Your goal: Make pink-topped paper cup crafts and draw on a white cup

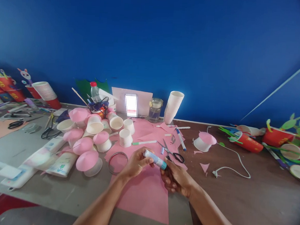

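Observation:
Both hands hold a white glue stick with a blue end (155,159) above a pink paper sheet (144,194). My left hand (136,164) pinches its white end. My right hand (175,177) grips the blue end from below. Black-handled scissors (173,153) lie just beyond the hands on the pink paper. A clear round ring lid (117,162) rests to the left of my left hand.
Several white paper cups with pink cone tops (86,145) crowd the left. A stack of white cups (173,106), a glass jar (155,110) and a water bottle (94,91) stand at the back. A pink-topped cup (204,141), white cable (232,163) and red decorated cups (248,142) lie right.

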The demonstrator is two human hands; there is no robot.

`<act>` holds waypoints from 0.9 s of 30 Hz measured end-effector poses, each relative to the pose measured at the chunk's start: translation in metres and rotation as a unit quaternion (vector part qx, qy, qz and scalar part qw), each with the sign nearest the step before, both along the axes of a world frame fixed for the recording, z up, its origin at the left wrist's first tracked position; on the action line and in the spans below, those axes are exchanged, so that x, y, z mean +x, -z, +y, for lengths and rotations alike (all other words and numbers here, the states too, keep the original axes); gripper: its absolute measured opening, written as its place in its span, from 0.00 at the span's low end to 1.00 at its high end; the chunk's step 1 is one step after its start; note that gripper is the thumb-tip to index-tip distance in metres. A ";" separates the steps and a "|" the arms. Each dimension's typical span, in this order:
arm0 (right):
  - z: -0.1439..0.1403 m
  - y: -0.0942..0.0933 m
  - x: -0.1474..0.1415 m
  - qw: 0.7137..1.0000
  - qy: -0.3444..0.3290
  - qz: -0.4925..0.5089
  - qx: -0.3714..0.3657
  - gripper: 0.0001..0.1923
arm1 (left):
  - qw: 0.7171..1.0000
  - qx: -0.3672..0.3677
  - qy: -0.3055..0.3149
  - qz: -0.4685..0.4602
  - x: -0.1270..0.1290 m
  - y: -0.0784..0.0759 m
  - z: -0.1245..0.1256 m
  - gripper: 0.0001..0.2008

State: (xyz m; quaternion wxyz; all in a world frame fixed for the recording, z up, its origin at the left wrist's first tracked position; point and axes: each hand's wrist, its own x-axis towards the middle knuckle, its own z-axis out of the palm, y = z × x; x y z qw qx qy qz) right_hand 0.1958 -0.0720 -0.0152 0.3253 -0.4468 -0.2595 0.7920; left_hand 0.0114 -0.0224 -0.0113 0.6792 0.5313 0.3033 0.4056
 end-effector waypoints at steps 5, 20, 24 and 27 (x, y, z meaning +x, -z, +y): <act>-0.004 0.001 -0.002 0.996 0.057 0.014 0.067 0.26 | 1.000 -0.003 -0.019 -0.004 -0.001 0.006 0.000 0.17; -0.001 0.002 -0.007 0.998 0.004 0.068 -0.003 0.28 | 1.000 0.019 -0.015 0.000 0.000 0.009 0.003 0.16; -0.006 -0.003 -0.010 0.984 0.106 0.073 0.120 0.21 | 0.999 0.025 -0.019 0.020 0.001 0.009 0.003 0.17; -0.008 -0.004 -0.013 0.977 0.137 0.026 0.159 0.20 | 0.999 0.028 -0.029 0.034 0.000 0.008 0.003 0.16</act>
